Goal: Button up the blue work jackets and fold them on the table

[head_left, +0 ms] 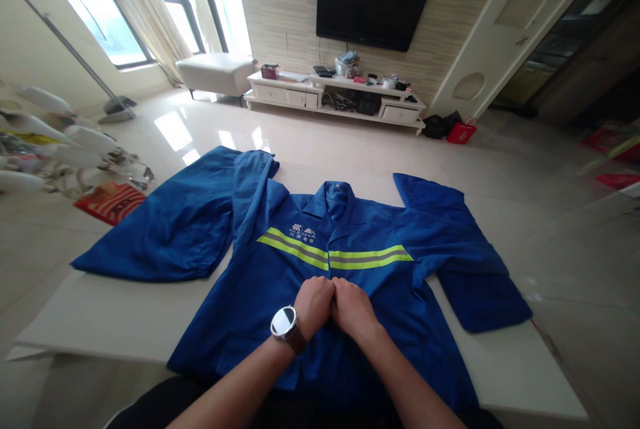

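Observation:
A blue work jacket (300,295) lies front up, collar away from me, with a yellow-green and grey reflective stripe (370,259) across its chest. White lettering shows above the stripe on the left. Both my hands meet at the jacket's front opening, just below the stripe. My left hand (315,302), a watch (284,322) on its wrist, is closed on the cloth there. Touching it, my right hand (353,305) is closed on the front edge too. My fingertips are hidden under the knuckles.
The jacket lies on a pale table (115,322). More blue cloth (165,222) spreads at the left, and another blue piece (480,289) hangs near the right edge. Beyond stand thread cones (90,139), a red striped bag (110,202), a white bench (215,72) and a TV cabinet (285,97).

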`<state>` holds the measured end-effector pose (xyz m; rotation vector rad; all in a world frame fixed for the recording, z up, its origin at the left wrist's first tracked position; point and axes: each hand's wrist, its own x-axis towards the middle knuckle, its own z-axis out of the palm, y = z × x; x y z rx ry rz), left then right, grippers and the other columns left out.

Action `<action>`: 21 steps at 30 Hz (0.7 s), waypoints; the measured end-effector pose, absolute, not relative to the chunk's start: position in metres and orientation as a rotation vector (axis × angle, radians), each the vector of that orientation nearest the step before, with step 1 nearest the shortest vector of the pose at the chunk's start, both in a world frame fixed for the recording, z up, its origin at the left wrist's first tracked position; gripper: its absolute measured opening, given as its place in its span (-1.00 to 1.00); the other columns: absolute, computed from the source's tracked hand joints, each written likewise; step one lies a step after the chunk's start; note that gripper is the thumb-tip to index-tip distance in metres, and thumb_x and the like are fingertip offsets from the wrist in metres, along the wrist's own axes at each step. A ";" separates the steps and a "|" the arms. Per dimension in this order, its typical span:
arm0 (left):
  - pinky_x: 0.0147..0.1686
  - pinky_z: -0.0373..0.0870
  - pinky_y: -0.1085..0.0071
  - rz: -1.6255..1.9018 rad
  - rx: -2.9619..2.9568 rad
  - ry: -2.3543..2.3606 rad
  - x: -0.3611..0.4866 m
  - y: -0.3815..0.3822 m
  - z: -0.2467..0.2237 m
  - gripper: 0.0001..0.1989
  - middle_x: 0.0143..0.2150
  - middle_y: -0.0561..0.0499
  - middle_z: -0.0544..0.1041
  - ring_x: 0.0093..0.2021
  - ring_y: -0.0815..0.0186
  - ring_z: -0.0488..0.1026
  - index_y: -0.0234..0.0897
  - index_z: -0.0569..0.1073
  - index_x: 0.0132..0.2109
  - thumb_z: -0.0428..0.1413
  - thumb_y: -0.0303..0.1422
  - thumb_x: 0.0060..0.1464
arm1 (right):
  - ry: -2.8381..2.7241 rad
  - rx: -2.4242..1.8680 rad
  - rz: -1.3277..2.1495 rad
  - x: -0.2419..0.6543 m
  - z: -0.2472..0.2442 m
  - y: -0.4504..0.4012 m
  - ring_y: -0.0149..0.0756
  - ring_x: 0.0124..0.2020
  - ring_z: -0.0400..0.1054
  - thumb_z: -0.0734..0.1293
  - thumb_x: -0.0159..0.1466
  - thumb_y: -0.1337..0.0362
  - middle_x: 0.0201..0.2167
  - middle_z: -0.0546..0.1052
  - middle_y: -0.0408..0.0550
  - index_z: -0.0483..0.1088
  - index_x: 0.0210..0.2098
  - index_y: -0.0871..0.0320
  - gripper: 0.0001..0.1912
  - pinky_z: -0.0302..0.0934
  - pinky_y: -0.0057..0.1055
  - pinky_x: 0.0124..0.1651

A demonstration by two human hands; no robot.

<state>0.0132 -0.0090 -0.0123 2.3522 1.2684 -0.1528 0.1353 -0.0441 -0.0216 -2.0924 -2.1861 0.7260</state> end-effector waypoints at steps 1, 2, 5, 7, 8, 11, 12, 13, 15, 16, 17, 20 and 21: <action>-0.13 0.54 0.21 -0.140 2.356 1.268 0.013 -0.009 -0.013 -0.74 -0.22 -0.21 0.63 -0.17 0.06 0.63 -0.36 0.59 -0.18 -0.01 -0.56 0.21 | -2.188 -2.092 0.722 0.135 -0.022 -0.044 -0.12 -0.06 0.51 0.15 0.39 0.39 -0.09 0.58 0.10 0.41 -0.07 0.19 -0.77 0.23 -0.33 -0.08; -0.14 0.54 0.21 -0.132 2.357 1.267 0.013 -0.009 -0.014 -0.74 -0.22 -0.20 0.63 -0.18 0.06 0.63 -0.35 0.59 -0.18 -0.01 -0.56 0.21 | -2.187 -2.094 0.719 0.135 -0.022 -0.044 -0.12 -0.06 0.51 0.15 0.39 0.39 -0.09 0.58 0.10 0.41 -0.07 0.19 -0.77 0.23 -0.34 -0.08; -0.15 0.54 0.20 -0.128 2.361 1.267 0.013 -0.010 -0.014 -0.73 -0.23 -0.20 0.63 -0.18 0.05 0.63 -0.36 0.59 -0.18 -0.02 -0.56 0.22 | -2.180 -2.105 0.718 0.135 -0.022 -0.045 -0.12 -0.05 0.51 0.15 0.39 0.39 -0.09 0.58 0.09 0.41 -0.07 0.18 -0.77 0.23 -0.34 -0.08; -0.14 0.54 0.19 -0.141 2.362 1.265 0.014 -0.010 -0.012 -0.73 -0.22 -0.21 0.63 -0.17 0.04 0.63 -0.36 0.59 -0.17 -0.03 -0.56 0.22 | -2.176 -2.107 0.725 0.135 -0.022 -0.045 -0.13 -0.04 0.50 0.15 0.40 0.39 -0.08 0.58 0.10 0.41 -0.07 0.18 -0.76 0.23 -0.34 -0.07; -0.14 0.54 0.19 -0.149 2.362 1.263 0.014 -0.009 -0.011 -0.72 -0.22 -0.22 0.63 -0.17 0.04 0.63 -0.37 0.59 -0.17 -0.03 -0.56 0.22 | -2.175 -2.106 0.729 0.136 -0.022 -0.045 -0.13 -0.04 0.50 0.14 0.40 0.39 -0.08 0.58 0.10 0.41 -0.07 0.18 -0.76 0.24 -0.34 -0.06; -0.13 0.54 0.18 -0.161 2.359 1.264 0.015 -0.009 -0.010 -0.72 -0.21 -0.23 0.63 -0.16 0.04 0.63 -0.38 0.59 -0.16 -0.04 -0.56 0.22 | -2.169 -2.100 0.737 0.136 -0.022 -0.045 -0.13 -0.03 0.50 0.15 0.40 0.39 -0.07 0.58 0.10 0.41 -0.05 0.18 -0.76 0.24 -0.34 -0.05; -0.13 0.54 0.18 -0.160 2.359 1.267 0.015 -0.009 -0.010 -0.72 -0.22 -0.23 0.63 -0.17 0.03 0.63 -0.38 0.59 -0.16 -0.04 -0.56 0.22 | -2.167 -2.103 0.741 0.135 -0.021 -0.044 -0.13 -0.03 0.50 0.15 0.40 0.39 -0.07 0.58 0.11 0.41 -0.04 0.19 -0.76 0.23 -0.34 -0.05; -0.13 0.54 0.17 -0.156 2.361 1.269 0.015 -0.009 -0.011 -0.72 -0.22 -0.22 0.63 -0.17 0.03 0.63 -0.38 0.59 -0.16 -0.04 -0.56 0.22 | -2.166 -2.107 0.744 0.135 -0.021 -0.044 -0.13 -0.02 0.50 0.16 0.40 0.39 -0.06 0.58 0.11 0.41 -0.04 0.19 -0.76 0.23 -0.34 -0.04; -0.13 0.55 0.16 -0.147 2.362 1.272 0.014 -0.009 -0.012 -0.72 -0.22 -0.21 0.63 -0.17 0.04 0.63 -0.37 0.59 -0.16 -0.04 -0.55 0.23 | -2.167 -2.118 0.750 0.135 -0.021 -0.044 -0.12 -0.01 0.50 0.16 0.40 0.39 -0.06 0.58 0.11 0.41 -0.04 0.19 -0.76 0.22 -0.34 -0.03; -0.12 0.54 0.17 -0.143 2.362 1.273 0.014 -0.009 -0.013 -0.72 -0.22 -0.20 0.63 -0.16 0.04 0.63 -0.36 0.59 -0.16 -0.03 -0.55 0.23 | -2.170 -2.121 0.751 0.135 -0.021 -0.043 -0.12 -0.01 0.50 0.17 0.40 0.39 -0.06 0.58 0.11 0.41 -0.04 0.19 -0.77 0.22 -0.34 -0.03; -0.11 0.54 0.18 -0.142 2.359 1.274 0.014 -0.009 -0.013 -0.73 -0.22 -0.20 0.63 -0.16 0.05 0.62 -0.36 0.59 -0.16 -0.03 -0.54 0.24 | -2.175 -2.121 0.752 0.134 -0.021 -0.043 -0.12 -0.01 0.49 0.17 0.39 0.39 -0.06 0.58 0.11 0.41 -0.04 0.19 -0.77 0.22 -0.34 -0.03; -0.10 0.54 0.19 -0.148 2.341 1.279 0.014 -0.010 -0.011 -0.72 -0.22 -0.20 0.64 -0.15 0.07 0.62 -0.36 0.59 -0.17 -0.04 -0.51 0.27 | -2.183 -2.113 0.745 0.134 -0.022 -0.044 -0.12 -0.02 0.49 0.16 0.40 0.40 -0.06 0.57 0.12 0.41 -0.04 0.20 -0.77 0.23 -0.33 -0.03; -0.10 0.54 0.19 -0.152 2.335 1.276 0.014 -0.010 -0.009 -0.71 -0.22 -0.20 0.64 -0.15 0.08 0.62 -0.36 0.59 -0.18 -0.05 -0.50 0.28 | -2.185 -2.112 0.742 0.134 -0.022 -0.044 -0.12 -0.02 0.50 0.16 0.40 0.40 -0.06 0.57 0.12 0.40 -0.04 0.20 -0.76 0.23 -0.33 -0.03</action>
